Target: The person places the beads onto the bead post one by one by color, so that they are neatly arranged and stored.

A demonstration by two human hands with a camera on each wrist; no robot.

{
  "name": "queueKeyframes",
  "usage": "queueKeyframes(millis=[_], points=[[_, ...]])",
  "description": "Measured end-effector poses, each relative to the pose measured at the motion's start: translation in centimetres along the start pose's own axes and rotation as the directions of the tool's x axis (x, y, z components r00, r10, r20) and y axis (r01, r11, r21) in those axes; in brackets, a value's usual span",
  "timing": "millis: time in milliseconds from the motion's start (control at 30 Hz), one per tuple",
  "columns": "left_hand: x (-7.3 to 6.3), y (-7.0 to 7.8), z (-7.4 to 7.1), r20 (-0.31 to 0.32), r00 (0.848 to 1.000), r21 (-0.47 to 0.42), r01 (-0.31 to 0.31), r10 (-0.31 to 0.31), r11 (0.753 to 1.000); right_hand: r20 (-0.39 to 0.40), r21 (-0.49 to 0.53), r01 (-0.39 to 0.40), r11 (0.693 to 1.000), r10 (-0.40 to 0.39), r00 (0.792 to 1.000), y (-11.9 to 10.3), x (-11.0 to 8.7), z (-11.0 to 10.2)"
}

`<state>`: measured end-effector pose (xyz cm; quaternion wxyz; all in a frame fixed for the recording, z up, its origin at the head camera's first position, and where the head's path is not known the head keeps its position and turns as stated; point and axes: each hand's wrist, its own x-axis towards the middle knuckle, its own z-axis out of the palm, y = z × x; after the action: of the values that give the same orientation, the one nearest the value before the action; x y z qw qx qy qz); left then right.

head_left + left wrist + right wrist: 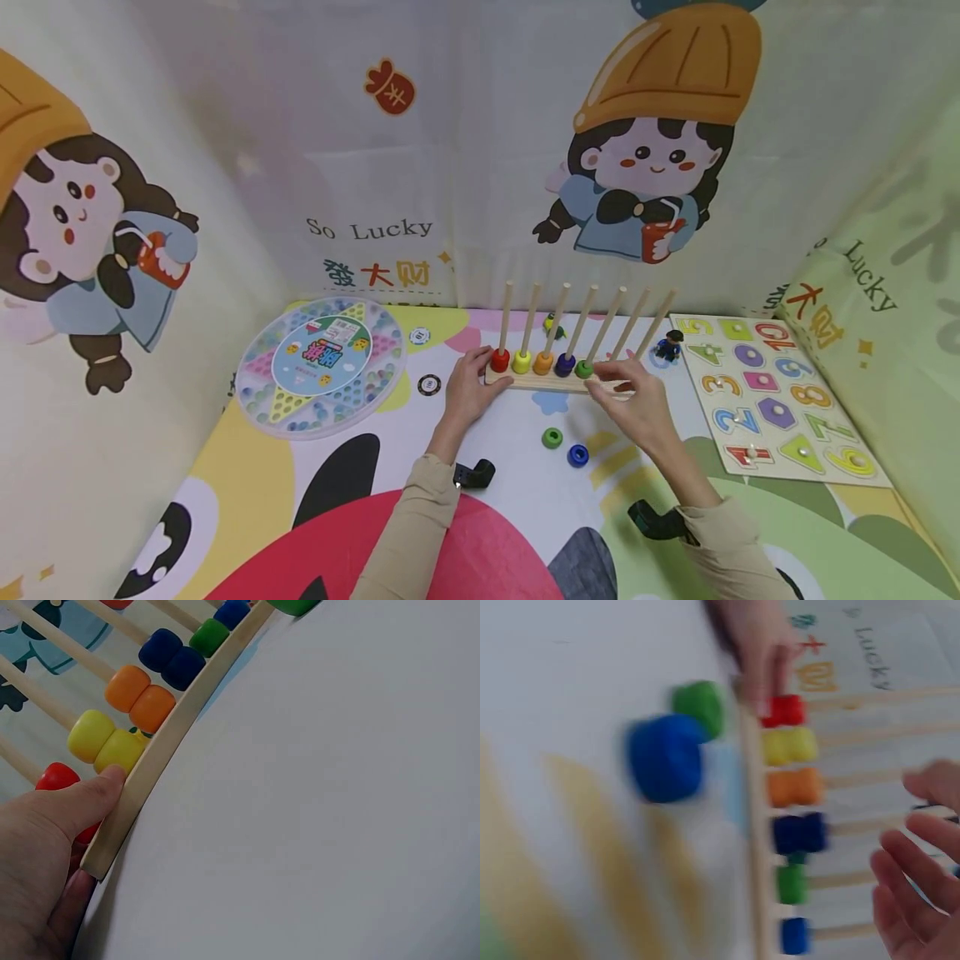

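A wooden peg rack (542,382) stands on the table with a row of upright pegs. My left hand (467,387) grips its left end, the thumb along the front of the base. Pairs of red beads (500,361), yellow beads (105,742), orange beads (141,697) and dark blue beads (171,658) sit on pegs, then one green bead (791,883) and one blue bead (795,935). My right hand (636,402) hovers by the rack's right part, fingers spread and holding nothing. A loose green bead (552,437) and a loose blue bead (577,455) lie in front of the rack.
A round game board (255,392) lies at the left, with two poker chips (430,384) beside it. At the right lies a number puzzle board (738,383). A small toy figure (670,345) stands between it and the rack. Printed cloth hangs behind.
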<state>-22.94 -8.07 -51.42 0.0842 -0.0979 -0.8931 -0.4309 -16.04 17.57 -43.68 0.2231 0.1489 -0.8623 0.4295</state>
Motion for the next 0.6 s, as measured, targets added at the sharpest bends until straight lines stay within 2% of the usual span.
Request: queueKeyframes(millis=[67,167,233,300,367,600], points=[[0.0,0.0,0.0,-0.002,1.0,0.0,-0.002,0.002,1.0,0.134,0.012,-0.005,1.0,0.004,0.991,0.5,-1.2,1.0],[0.0,0.0,0.0,-0.007,1.0,0.0,-0.003,0.003,1.0,0.312,0.012,-0.017,1.0,0.012,0.95,0.9,-2.8,2.3],[0.0,-0.1,0.1,-0.014,1.0,-0.007,-0.007,0.007,1.0,0.389,-0.006,-0.013,1.0,0.014,0.921,1.0,-3.6,3.0],[0.0,0.0,0.1,-0.014,1.0,-0.011,-0.006,0.006,1.0,0.428,-0.019,-0.001,1.0,0.009,0.904,1.0,-4.1,3.5],[-0.1,0.0,0.1,-0.012,1.0,-0.015,-0.003,0.003,1.0,0.446,-0.027,0.007,1.0,0.006,0.895,0.9,-4.4,3.9],[-0.1,0.1,0.0,-0.013,1.0,-0.019,-0.001,0.001,1.0,0.464,-0.053,0.008,0.999,0.017,0.886,0.8,-4.7,4.2]])
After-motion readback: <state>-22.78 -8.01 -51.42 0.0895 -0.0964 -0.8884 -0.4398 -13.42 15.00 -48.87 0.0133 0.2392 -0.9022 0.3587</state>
